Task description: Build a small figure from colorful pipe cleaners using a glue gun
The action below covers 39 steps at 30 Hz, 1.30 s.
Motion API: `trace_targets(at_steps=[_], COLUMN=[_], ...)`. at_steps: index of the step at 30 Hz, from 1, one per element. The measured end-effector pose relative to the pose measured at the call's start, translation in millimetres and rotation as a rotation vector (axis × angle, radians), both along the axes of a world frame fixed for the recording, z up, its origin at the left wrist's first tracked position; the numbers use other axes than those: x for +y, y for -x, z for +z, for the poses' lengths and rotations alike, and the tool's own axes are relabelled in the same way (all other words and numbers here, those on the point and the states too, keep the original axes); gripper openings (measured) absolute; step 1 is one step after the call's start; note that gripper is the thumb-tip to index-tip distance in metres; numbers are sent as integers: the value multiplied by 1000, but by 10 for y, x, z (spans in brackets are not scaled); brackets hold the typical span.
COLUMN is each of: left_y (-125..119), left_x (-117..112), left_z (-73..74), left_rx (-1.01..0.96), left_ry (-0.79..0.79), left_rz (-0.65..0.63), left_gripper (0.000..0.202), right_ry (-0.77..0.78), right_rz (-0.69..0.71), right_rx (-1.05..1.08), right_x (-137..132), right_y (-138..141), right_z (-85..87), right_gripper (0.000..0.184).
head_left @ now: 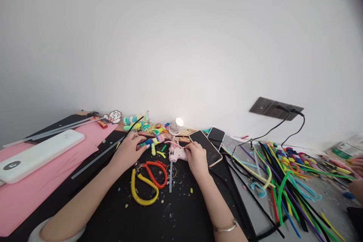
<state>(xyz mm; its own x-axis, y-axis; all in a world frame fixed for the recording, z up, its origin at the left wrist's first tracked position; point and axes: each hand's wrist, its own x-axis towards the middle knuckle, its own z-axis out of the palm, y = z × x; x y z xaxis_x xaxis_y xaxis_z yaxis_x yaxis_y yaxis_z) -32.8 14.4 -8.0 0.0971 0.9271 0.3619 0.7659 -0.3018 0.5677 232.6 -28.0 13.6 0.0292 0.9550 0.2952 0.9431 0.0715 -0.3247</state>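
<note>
L hand (129, 147): fingers nearly closed on blue end of striped fuzzy piece (156, 140), prob. to steady it; R hand (197, 155): fingers curled w/ little gap on handle of pink glue gun (176, 154), just right of piece, mid tabletop (113, 215); nozzle end faces wall (181, 45), maybe to keep heat off wrists; glue stick (170, 179) trails out rear; scissors (138, 194) nearby, presumably for easy reach.

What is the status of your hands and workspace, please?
Left hand holding multicoloured fuzzy coiled piece. Right hand gripping pale pink plastic glue gun. Red-and-yellow-handled scissors lying close by, between forearms.
</note>
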Motion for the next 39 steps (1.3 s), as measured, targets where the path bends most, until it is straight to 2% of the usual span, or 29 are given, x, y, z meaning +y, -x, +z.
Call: trace_targets(at_steps=[5,7,10,12,14,16,19,22,25,28,32,35,37,39], left_y=[26,25,14,9,8,8,-10,-58,-119,-161,-186,-195,-197,-196], left_x=[44,51,53,53,50,37,-3,-55,-95,-119,-141,-163,-184,-209], left_z=[-49,-43,-25,-12,7,37,99,152,173,173,176,197,215,230], left_rx=[39,55,56,38,12,-40,-221,-583,-1103,-1375,-1501,-1497,-1492,-1501], left_ry=[57,75,68,51,43,40,67,186,356,452,514,528,540,559], left_rz=[-41,-50,-50,-47,-43,-15,62,35,-101,-193,-256,-292,-322,-328], left_gripper=[32,28,21,19,20,24,33,39,34,30,26,22,20,20], right_ry=[-80,-79,31,63,3,-84,-81,25,82,108,103,57,7,-59], right_rz=[86,198,423,482,417,273,92,42,38,42,43,30,22,69], right_rx=[88,116,123,122,138,146,94,34,0,-24,-28,-8,68,249], right_x=[-88,-160,-261,-297,-299,-277,-231,-193,-172,-166,-149,-120,-107,-111], right_y=[-2,26,89,120,125,106,71,66,83,94,84,62,41,21], right_z=[55,89,126,137,135,119,68,9,-13,-3,-20,-42,-32,-1], right_gripper=[21,20,23,27,28,26,42,52,46,44,46,44,41,38])
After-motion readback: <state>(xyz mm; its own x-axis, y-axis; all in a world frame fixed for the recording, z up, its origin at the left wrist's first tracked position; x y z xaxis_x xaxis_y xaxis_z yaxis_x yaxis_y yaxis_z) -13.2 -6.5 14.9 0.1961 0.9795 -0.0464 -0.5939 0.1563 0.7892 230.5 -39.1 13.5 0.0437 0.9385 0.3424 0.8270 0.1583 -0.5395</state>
